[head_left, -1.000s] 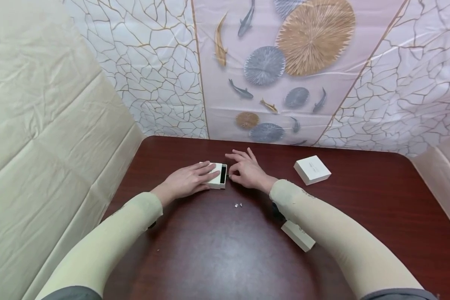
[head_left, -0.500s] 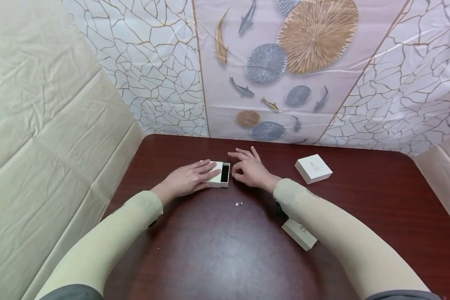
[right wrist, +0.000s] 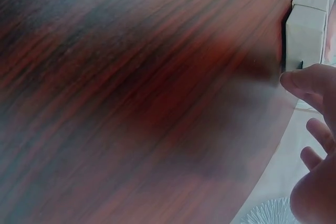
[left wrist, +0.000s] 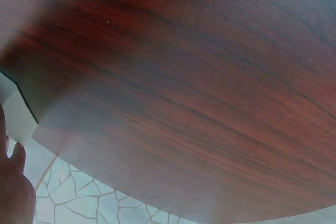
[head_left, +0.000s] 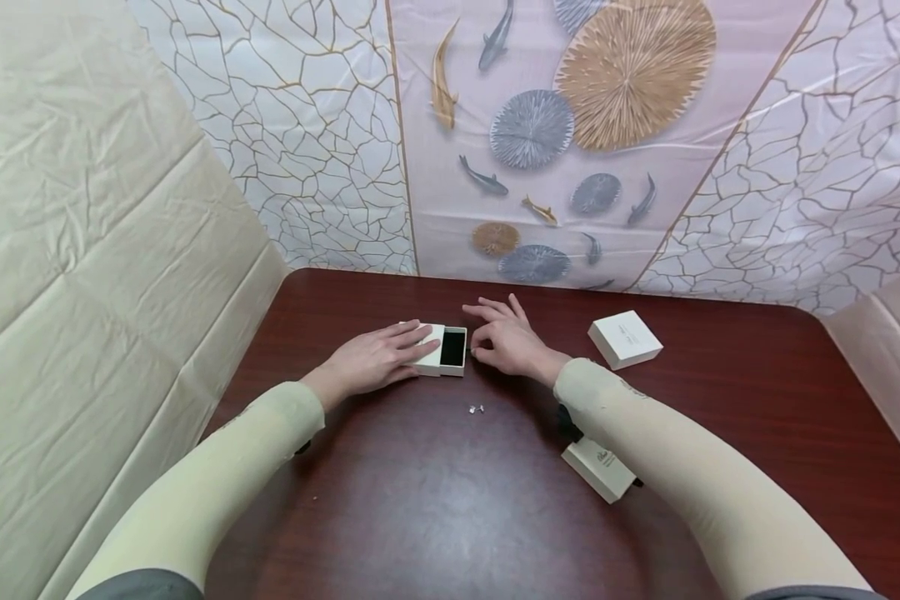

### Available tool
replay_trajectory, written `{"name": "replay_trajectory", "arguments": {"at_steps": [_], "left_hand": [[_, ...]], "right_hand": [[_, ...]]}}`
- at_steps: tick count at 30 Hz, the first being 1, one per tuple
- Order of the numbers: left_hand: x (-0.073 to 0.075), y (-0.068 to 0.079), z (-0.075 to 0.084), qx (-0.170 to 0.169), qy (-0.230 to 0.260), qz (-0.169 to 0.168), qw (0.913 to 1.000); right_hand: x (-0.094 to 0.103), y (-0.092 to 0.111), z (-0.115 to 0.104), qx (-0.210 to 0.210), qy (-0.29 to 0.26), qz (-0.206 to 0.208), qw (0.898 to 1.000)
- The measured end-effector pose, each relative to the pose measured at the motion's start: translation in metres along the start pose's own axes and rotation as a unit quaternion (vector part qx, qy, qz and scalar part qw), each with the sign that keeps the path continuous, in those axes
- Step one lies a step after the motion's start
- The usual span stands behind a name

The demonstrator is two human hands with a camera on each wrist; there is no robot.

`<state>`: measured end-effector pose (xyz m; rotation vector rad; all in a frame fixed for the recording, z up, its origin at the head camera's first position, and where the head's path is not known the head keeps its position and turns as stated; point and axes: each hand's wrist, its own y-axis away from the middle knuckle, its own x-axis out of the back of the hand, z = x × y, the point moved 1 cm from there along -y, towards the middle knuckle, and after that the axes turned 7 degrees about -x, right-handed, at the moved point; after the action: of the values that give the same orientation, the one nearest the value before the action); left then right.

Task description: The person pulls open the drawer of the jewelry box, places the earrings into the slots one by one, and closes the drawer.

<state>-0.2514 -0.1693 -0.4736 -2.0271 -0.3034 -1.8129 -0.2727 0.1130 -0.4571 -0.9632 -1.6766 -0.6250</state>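
A small white drawer box [head_left: 431, 365] lies on the table, its inner tray [head_left: 453, 352] pulled partway out to the right and showing a black lining. My left hand [head_left: 371, 360] holds the outer sleeve, fingers laid across its top and thumb at its near side. With thumb and forefinger, my right hand [head_left: 512, 343] pinches a short dark pull tab [right wrist: 300, 65] at the tray's end; its other fingers are raised and spread. Two tiny silvery pieces [head_left: 477, 409], perhaps earrings, lie on the table in front of the box; their exact kind is too small to tell.
Toward the back right sits a closed white box [head_left: 626, 339] with small print. Another pale box [head_left: 598, 469] lies beside my right forearm, partly covered by the sleeve. The dark red wooden table [head_left: 450, 517] ends at a patterned curtain [head_left: 540, 167].
My right hand has moved a little to the right, drawing the tray further out of the sleeve, so more black lining shows. My left hand stays on the box.
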Motion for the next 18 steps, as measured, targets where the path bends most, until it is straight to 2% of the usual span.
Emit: {"name": "replay_trajectory", "arguments": {"at_steps": [18], "left_hand": [[-0.0007, -0.0003, -0.0013, 0.001, 0.000, -0.002, 1.0000]], "right_hand": [[0.0027, 0.0052, 0.0070, -0.004, -0.003, 0.001, 1.000]]}}
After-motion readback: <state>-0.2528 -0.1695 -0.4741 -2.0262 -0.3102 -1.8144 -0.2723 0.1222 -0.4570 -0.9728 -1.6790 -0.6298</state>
